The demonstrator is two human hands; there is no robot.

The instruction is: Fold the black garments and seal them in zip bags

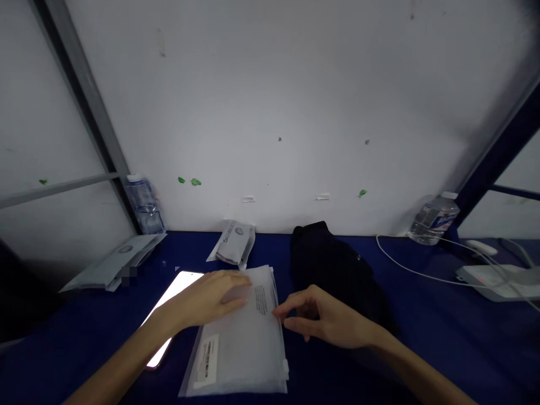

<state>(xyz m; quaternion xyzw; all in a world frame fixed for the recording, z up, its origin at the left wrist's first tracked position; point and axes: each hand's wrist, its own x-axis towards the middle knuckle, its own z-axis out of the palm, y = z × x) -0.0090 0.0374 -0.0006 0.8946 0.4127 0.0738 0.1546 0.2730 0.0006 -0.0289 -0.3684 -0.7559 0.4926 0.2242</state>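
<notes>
A stack of frosted white plastic bags point(244, 343) with printed text and a barcode label lies on the blue table point(442, 337) in front of me. My left hand point(208, 298) rests flat on the upper left part of the top bag, fingers stretched out. My right hand point(324, 320) is at the stack's right edge, thumb and forefinger pinched on the rim of the top bag. A black cloth item point(337, 270) lies just behind my right hand.
A lit phone point(175, 298) lies left of the stack, partly under my left arm. A small printed bag point(234, 242) and a grey bag pile point(116, 261) sit farther back. Water bottles stand at back left point(145, 205) and back right point(434, 219). White cables and a power strip point(493, 278) are on the right.
</notes>
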